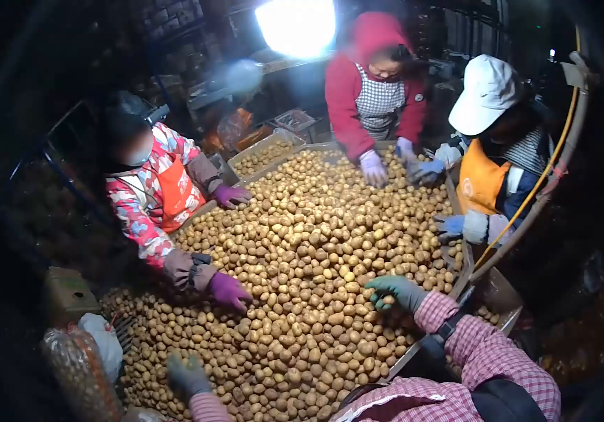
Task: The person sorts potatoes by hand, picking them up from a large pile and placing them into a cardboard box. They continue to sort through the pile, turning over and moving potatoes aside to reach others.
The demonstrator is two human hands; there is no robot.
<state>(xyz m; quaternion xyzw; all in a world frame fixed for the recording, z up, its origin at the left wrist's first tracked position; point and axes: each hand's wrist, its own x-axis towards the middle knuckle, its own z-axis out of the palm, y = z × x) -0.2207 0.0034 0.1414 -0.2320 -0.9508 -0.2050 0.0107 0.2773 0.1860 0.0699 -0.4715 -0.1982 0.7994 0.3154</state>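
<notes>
Small yellow-brown potatoes (302,271) form a wide heap across a large sorting table. My right hand (399,292), in a grey-green glove, is at the heap's right side with its fingers curled around a potato (388,300). At the lower left, my left hand (188,375) wears a similar glove and lies over the potatoes. Its fingers look apart, slightly blurred, and no potato shows in them. Pink checked sleeves cover my arms, with a dark band on the right one.
Three people work around the heap: purple gloves (230,290) at left, lilac gloves (373,169) at the back, blue gloves (450,226) at right. A potato crate (263,156) stands behind. Bags (102,344) and a cardboard box (70,292) sit at left. A yellow cable (537,190) hangs right.
</notes>
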